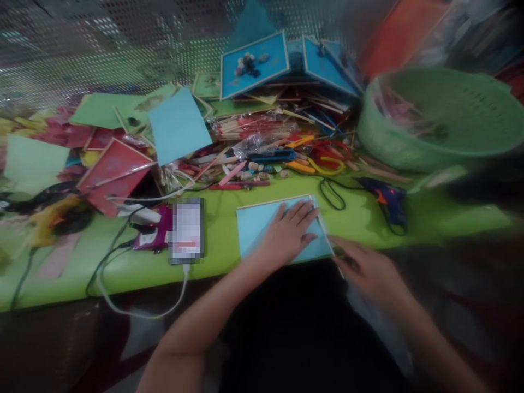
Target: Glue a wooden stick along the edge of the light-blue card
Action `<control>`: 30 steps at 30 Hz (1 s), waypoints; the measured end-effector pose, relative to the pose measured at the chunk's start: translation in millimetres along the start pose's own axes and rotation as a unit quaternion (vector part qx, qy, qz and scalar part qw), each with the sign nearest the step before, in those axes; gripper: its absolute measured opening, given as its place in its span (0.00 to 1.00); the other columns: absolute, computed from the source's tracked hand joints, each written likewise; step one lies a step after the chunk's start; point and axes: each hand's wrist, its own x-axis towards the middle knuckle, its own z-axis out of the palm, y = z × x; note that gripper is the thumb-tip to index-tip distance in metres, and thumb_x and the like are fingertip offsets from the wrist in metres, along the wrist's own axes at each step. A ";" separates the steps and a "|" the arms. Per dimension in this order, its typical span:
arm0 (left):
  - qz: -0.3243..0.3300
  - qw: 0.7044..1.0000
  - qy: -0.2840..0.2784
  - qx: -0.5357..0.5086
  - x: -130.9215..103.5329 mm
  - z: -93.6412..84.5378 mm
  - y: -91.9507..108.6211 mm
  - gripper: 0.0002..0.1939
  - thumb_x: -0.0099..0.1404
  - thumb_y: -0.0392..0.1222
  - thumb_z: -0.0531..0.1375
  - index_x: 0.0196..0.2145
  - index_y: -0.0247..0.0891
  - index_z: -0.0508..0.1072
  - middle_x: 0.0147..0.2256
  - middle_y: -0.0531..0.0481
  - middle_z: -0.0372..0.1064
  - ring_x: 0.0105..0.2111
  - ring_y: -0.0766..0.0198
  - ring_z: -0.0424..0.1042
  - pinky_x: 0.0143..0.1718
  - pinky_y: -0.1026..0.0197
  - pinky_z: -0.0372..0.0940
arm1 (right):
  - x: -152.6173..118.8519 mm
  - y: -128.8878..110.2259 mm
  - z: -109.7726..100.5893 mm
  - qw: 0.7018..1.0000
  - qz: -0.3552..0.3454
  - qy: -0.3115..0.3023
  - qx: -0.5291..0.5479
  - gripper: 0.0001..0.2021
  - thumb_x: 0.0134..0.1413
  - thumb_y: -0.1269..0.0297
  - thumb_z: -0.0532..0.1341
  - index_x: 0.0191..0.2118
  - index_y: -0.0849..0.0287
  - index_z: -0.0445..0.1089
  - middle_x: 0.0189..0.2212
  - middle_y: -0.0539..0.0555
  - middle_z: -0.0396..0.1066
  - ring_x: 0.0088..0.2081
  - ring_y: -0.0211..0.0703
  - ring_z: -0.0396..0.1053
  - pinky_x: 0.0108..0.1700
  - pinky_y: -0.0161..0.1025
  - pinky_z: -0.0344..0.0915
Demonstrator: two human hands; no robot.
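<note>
A light blue sheet [254,232] lies near the front edge of the green table, with a thin wooden strip [275,201] along its far side. My left hand [290,232] rests flat on the sheet, fingers stretched toward its far right corner. Along the sheet's right side runs a thin wooden stick [323,225], whose near end sticks out past the table edge. My right hand [368,267] is closed on that near end; its fingertips are somewhat blurred. A dark glue gun [387,199] with an orange trigger lies to the right, beyond my right hand.
A phone [186,229] on a white cable lies left, beside a purple power strip [151,232]. Behind are scissors [327,164], pebbles, wrapped sticks and blue framed panels [266,60]. A green basket [434,147] stands at right. Another glue gun [53,218], yellow, lies far left.
</note>
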 end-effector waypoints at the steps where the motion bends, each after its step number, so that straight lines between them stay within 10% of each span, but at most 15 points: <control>1: 0.000 1.000 -0.002 0.000 0.5 -0.8 -0.1 0.31 0.79 0.54 0.47 0.73 0.41 0.53 0.74 0.45 0.47 0.74 0.55 0.48 0.73 0.40 0.46 | 0.0 0.2 1.3 1.000 -0.005 0.003 -0.013 0.21 0.69 0.58 0.56 0.64 0.48 0.69 0.43 0.54 0.82 0.38 0.49 0.80 0.37 0.42 0.72; 19: -0.009 1.000 0.001 -0.012 9.5 -4.0 -7.6 0.31 0.79 0.54 0.46 0.73 0.40 0.53 0.74 0.45 0.47 0.74 0.56 0.47 0.73 0.40 0.45 | 27.2 0.8 -7.0 0.996 -0.032 0.042 -0.066 0.20 0.68 0.58 0.57 0.61 0.50 0.73 0.43 0.55 0.82 0.34 0.49 0.80 0.31 0.40 0.70; 30: 0.012 0.995 0.096 -0.023 9.8 20.2 -10.3 0.30 0.78 0.54 0.47 0.69 0.36 0.61 0.70 0.41 0.59 0.71 0.52 0.55 0.71 0.40 0.48 | 177.1 -21.1 -9.0 0.964 -0.251 0.081 -0.013 0.15 0.65 0.66 0.57 0.48 0.53 0.81 0.44 0.58 0.79 0.48 0.55 0.76 0.52 0.52 0.72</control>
